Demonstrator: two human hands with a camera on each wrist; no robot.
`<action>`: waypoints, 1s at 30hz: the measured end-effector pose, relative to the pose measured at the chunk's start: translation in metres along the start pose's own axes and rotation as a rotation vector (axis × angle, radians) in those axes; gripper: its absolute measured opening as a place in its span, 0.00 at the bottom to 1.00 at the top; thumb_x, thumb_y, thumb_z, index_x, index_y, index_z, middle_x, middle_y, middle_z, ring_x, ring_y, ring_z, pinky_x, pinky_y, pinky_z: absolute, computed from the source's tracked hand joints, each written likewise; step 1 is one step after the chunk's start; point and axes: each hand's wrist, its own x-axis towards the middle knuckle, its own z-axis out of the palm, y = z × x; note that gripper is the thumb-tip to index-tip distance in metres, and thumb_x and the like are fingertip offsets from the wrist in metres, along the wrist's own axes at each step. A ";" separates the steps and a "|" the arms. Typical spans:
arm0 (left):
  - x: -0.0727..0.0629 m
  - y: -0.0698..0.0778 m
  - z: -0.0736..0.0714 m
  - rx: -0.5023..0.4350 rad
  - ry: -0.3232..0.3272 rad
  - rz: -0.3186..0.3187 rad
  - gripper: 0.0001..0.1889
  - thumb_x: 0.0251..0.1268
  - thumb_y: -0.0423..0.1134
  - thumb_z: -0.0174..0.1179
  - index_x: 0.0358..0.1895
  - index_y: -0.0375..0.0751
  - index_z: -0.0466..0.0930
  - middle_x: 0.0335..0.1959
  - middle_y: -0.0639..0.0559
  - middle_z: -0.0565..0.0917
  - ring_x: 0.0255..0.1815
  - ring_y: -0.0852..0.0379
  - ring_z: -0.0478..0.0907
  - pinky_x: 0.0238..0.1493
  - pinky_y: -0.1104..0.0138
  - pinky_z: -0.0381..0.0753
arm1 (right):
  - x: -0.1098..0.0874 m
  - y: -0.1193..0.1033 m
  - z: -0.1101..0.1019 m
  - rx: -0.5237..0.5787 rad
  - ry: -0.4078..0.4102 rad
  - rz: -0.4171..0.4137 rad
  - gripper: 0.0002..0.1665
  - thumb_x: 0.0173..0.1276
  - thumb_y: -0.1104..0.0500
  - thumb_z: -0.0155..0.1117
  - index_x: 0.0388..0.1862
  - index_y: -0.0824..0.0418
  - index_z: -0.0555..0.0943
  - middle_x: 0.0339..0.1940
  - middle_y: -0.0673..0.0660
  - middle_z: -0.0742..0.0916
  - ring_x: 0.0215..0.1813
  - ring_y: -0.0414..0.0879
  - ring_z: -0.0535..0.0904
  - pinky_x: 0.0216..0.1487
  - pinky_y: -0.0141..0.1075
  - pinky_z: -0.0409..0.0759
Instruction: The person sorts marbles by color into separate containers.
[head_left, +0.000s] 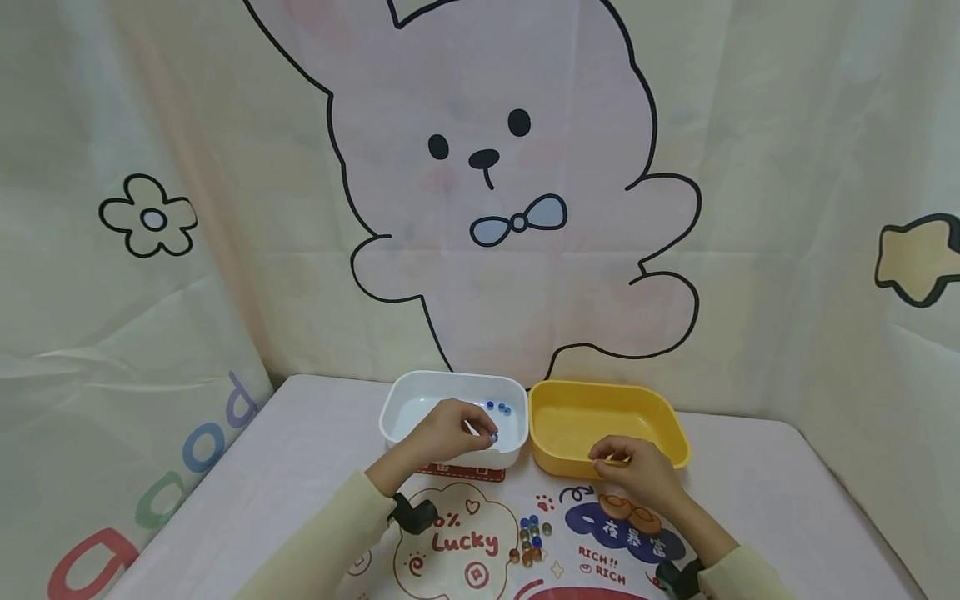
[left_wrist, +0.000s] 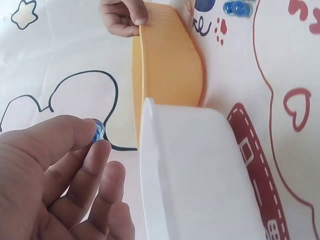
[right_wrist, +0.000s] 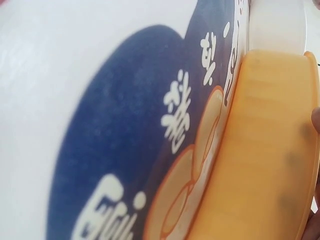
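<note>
My left hand (head_left: 450, 429) is over the near side of a white tub (head_left: 397, 396). Between thumb and forefinger it pinches a blue marble (left_wrist: 98, 131), its other fingers loosely bent. Several blue marbles (head_left: 502, 407) lie inside the white tub. At the near rim of a yellow tub (head_left: 551, 450) is my right hand (head_left: 637, 471); the left wrist view shows its thumb over the rim and the fingers bent on the inner side. In the right wrist view only bits of the fingers (right_wrist: 316, 120) show at the edge.
The tubs stand side by side near the back of the table. In front of them lies a cluster of blue and brown marbles (head_left: 531, 537) on a printed cloth (head_left: 442, 575). A curtain (head_left: 495, 317) with a cartoon animal hangs behind the table.
</note>
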 end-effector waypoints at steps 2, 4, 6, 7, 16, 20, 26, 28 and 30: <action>0.002 -0.001 -0.004 0.013 0.001 0.001 0.05 0.59 0.40 0.66 0.38 0.49 0.86 0.33 0.60 0.85 0.33 0.60 0.76 0.32 0.70 0.77 | 0.000 0.000 0.000 -0.001 0.002 0.003 0.05 0.60 0.55 0.70 0.32 0.43 0.84 0.35 0.41 0.86 0.41 0.40 0.77 0.47 0.31 0.78; 0.004 -0.003 -0.007 0.024 0.004 -0.005 0.05 0.59 0.41 0.66 0.38 0.50 0.86 0.33 0.60 0.84 0.33 0.60 0.76 0.31 0.69 0.77 | 0.000 0.000 0.000 0.000 0.003 -0.005 0.05 0.60 0.55 0.70 0.33 0.43 0.84 0.35 0.41 0.86 0.41 0.40 0.77 0.46 0.31 0.78; 0.006 -0.004 -0.010 0.031 0.011 -0.007 0.05 0.59 0.41 0.66 0.37 0.51 0.86 0.32 0.60 0.84 0.33 0.60 0.76 0.31 0.69 0.77 | 0.000 0.000 0.000 0.004 0.005 -0.012 0.05 0.60 0.55 0.70 0.33 0.44 0.84 0.35 0.41 0.86 0.40 0.40 0.77 0.46 0.31 0.78; 0.007 -0.006 -0.011 0.034 0.015 -0.009 0.04 0.59 0.41 0.66 0.37 0.51 0.86 0.32 0.61 0.84 0.32 0.61 0.76 0.30 0.68 0.77 | 0.001 -0.001 -0.001 0.006 0.006 -0.016 0.04 0.60 0.55 0.70 0.33 0.44 0.84 0.35 0.41 0.86 0.40 0.40 0.77 0.46 0.31 0.78; 0.015 -0.024 -0.016 0.045 0.040 -0.008 0.05 0.58 0.39 0.66 0.37 0.50 0.86 0.32 0.59 0.85 0.32 0.61 0.76 0.31 0.69 0.76 | 0.001 -0.002 -0.002 0.004 -0.001 -0.023 0.04 0.60 0.55 0.70 0.33 0.45 0.84 0.36 0.42 0.86 0.40 0.40 0.77 0.46 0.31 0.78; 0.018 -0.030 -0.019 0.037 0.043 -0.017 0.04 0.58 0.38 0.66 0.36 0.49 0.86 0.32 0.58 0.85 0.32 0.62 0.76 0.32 0.69 0.75 | 0.001 -0.001 -0.002 0.001 0.003 -0.024 0.04 0.60 0.55 0.70 0.33 0.44 0.84 0.35 0.41 0.86 0.40 0.40 0.77 0.46 0.32 0.78; 0.021 -0.036 -0.020 0.027 0.051 -0.072 0.04 0.58 0.38 0.67 0.37 0.47 0.86 0.32 0.57 0.84 0.35 0.58 0.77 0.33 0.67 0.75 | 0.000 0.002 0.000 -0.012 0.019 -0.034 0.06 0.59 0.55 0.71 0.32 0.42 0.84 0.35 0.40 0.86 0.39 0.39 0.78 0.45 0.32 0.78; 0.022 -0.038 -0.020 0.028 0.051 -0.089 0.05 0.58 0.39 0.67 0.37 0.47 0.86 0.32 0.58 0.84 0.36 0.58 0.77 0.34 0.67 0.75 | 0.000 0.002 0.000 -0.014 0.017 -0.034 0.06 0.59 0.55 0.71 0.32 0.42 0.84 0.35 0.40 0.86 0.39 0.39 0.78 0.45 0.32 0.78; 0.025 -0.042 -0.019 0.030 0.057 -0.101 0.05 0.58 0.38 0.67 0.37 0.47 0.86 0.32 0.57 0.84 0.36 0.59 0.76 0.34 0.68 0.75 | 0.000 0.002 0.000 -0.014 0.016 -0.031 0.06 0.60 0.55 0.71 0.32 0.42 0.84 0.35 0.40 0.86 0.39 0.39 0.78 0.45 0.32 0.78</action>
